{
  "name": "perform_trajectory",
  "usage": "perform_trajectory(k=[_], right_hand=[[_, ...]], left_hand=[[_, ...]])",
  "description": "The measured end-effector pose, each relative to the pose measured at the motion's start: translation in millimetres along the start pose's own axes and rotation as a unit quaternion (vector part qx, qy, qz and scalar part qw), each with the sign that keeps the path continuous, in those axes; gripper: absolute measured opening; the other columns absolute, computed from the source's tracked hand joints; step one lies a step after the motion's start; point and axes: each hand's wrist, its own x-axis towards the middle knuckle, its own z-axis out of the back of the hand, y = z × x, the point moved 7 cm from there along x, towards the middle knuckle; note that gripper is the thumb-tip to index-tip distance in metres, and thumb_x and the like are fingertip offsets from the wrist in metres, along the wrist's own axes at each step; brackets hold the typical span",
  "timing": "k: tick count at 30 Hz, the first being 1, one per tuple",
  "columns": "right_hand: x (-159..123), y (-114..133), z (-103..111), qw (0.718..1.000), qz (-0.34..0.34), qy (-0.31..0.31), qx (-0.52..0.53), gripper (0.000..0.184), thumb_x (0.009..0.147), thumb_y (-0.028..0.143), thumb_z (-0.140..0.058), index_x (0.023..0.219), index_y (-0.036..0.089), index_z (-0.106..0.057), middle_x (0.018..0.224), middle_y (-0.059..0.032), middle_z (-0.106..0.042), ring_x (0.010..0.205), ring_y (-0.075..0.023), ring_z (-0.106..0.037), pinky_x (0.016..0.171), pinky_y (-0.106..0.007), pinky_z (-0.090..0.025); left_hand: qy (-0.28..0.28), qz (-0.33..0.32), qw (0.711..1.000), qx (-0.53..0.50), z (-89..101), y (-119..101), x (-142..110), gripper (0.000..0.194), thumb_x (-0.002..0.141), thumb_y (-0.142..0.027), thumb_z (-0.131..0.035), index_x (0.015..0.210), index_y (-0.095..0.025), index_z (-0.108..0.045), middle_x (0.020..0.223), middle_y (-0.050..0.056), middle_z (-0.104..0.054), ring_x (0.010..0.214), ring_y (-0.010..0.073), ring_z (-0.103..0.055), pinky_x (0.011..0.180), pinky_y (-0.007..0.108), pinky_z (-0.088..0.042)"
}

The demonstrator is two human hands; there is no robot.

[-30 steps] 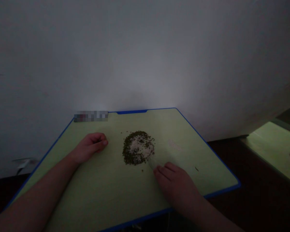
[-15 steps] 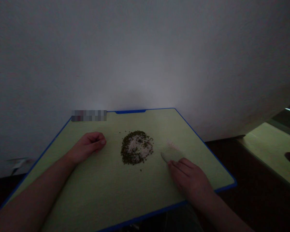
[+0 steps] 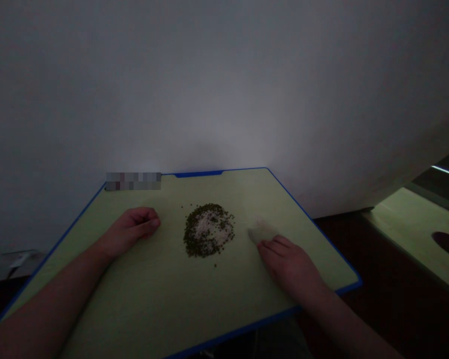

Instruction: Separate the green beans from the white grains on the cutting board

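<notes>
A round pile of dark green mung beans [image 3: 207,230] with white grains heaped at its middle lies on a pale green board with a blue edge [image 3: 217,299]. My left hand [image 3: 129,230] rests on the board left of the pile, its fingers curled around nothing. My right hand [image 3: 288,262] lies right of the pile, its fingertips on a pale, translucent tufted object [image 3: 260,230]. That object looks like a small soft brush, though its exact kind is hard to tell in the dim light.
A white wall rises behind the board. A pixelated patch [image 3: 133,181] covers the far left corner. Dark floor lies beyond the board's right edge, with another pale green surface [image 3: 415,224] at the far right.
My right hand and the pale object have moved rightward, away from the pile. My left hand and the pile stay in place, apart from a slight shift of the view.
</notes>
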Motion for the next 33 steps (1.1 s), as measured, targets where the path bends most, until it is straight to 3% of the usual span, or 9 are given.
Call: perform_trajectory(k=[3, 7, 11, 14, 18, 21, 27, 33], right_hand=[[-4, -7, 6, 1.0, -0.017, -0.018, -0.003, 0.019, 0.081, 0.008, -0.049, 0.093, 0.01, -0.063, 0.084, -0.0078, -0.066, 0.074, -0.0183, -0.053, 0.067, -0.031, -0.049], [-2, 16, 9, 0.999, 0.037, -0.018, 0.026, 0.022, 0.081, 0.009, -0.05, 0.1, 0.009, -0.06, 0.091, -0.0097, -0.065, 0.077, -0.0184, -0.053, 0.068, -0.031, -0.048], [7, 30, -2, 0.997, 0.064, 0.021, 0.035, 0.021, 0.079, 0.01, -0.054, 0.098, 0.01, -0.061, 0.089, -0.0093, -0.065, 0.073, -0.0184, -0.052, 0.065, -0.031, -0.047], [11, 19, -11, 0.998, 0.027, 0.048, 0.03, 0.019, 0.078, 0.011, -0.055, 0.095, 0.011, -0.062, 0.087, -0.0086, -0.065, 0.073, -0.0185, -0.052, 0.065, -0.031, -0.046], [12, 2, -7, 0.998, -0.04, 0.036, 0.019, 0.019, 0.079, 0.01, -0.052, 0.095, 0.011, -0.062, 0.086, -0.0086, -0.066, 0.077, -0.0194, -0.053, 0.069, -0.032, -0.046], [16, 9, -4, 0.998, -0.036, 0.037, 0.03, 0.02, 0.08, 0.01, -0.052, 0.097, 0.011, -0.062, 0.089, -0.0085, -0.066, 0.078, -0.0192, -0.053, 0.069, -0.031, -0.045], [30, 22, -13, 0.993, -0.025, 0.111, 0.038, 0.017, 0.081, 0.009, -0.05, 0.092, 0.014, -0.062, 0.089, -0.0066, -0.064, 0.077, -0.018, -0.053, 0.069, -0.03, -0.043], [26, -10, -8, 0.982, -0.159, 0.101, 0.014, 0.018, 0.08, 0.01, -0.049, 0.091, 0.014, -0.063, 0.086, -0.0064, -0.064, 0.082, -0.0196, -0.053, 0.075, -0.031, -0.042]], left_hand=[[0.003, 0.003, 1.0, 0.001, 0.0, 0, 0, 0.03, 0.078, -0.038, -0.051, 0.058, -0.016, -0.044, 0.051, -0.005, -0.038, 0.049, 0.0069, -0.031, 0.047, 0.023, -0.022], [0.005, -0.004, 1.0, 0.006, 0.6, 0, 0, 0.031, 0.078, -0.039, -0.051, 0.059, -0.016, -0.044, 0.052, -0.005, -0.037, 0.049, 0.007, -0.031, 0.048, 0.023, -0.022], [0.007, -0.003, 1.0, 0.011, 2.2, 4, 0, 0.031, 0.078, -0.04, -0.05, 0.06, -0.016, -0.043, 0.052, -0.006, -0.037, 0.05, 0.0074, -0.031, 0.048, 0.023, -0.023], [0.008, 0.005, 1.0, 0.008, 3.0, 6, 0, 0.031, 0.078, -0.041, -0.05, 0.061, -0.016, -0.043, 0.052, -0.006, -0.037, 0.05, 0.0075, -0.031, 0.048, 0.023, -0.023], [0.012, 0.001, 1.0, 0.014, 2.2, 5, 1, 0.032, 0.078, -0.042, -0.05, 0.06, -0.017, -0.043, 0.052, -0.006, -0.037, 0.049, 0.0077, -0.031, 0.048, 0.024, -0.023], [0.013, 0.004, 1.0, 0.014, 1.6, 4, 1, 0.033, 0.078, -0.043, -0.049, 0.059, -0.017, -0.042, 0.052, -0.006, -0.037, 0.049, 0.0076, -0.031, 0.049, 0.024, -0.023], [0.008, -0.002, 1.0, 0.014, 1.1, 0, -1, 0.033, 0.078, -0.041, -0.05, 0.058, -0.016, -0.042, 0.052, -0.006, -0.037, 0.05, 0.0071, -0.031, 0.05, 0.024, -0.023], [0.008, 0.001, 1.0, 0.016, 1.2, 1, -1, 0.032, 0.078, -0.041, -0.05, 0.059, -0.016, -0.043, 0.053, -0.006, -0.037, 0.05, 0.007, -0.031, 0.049, 0.023, -0.023]])
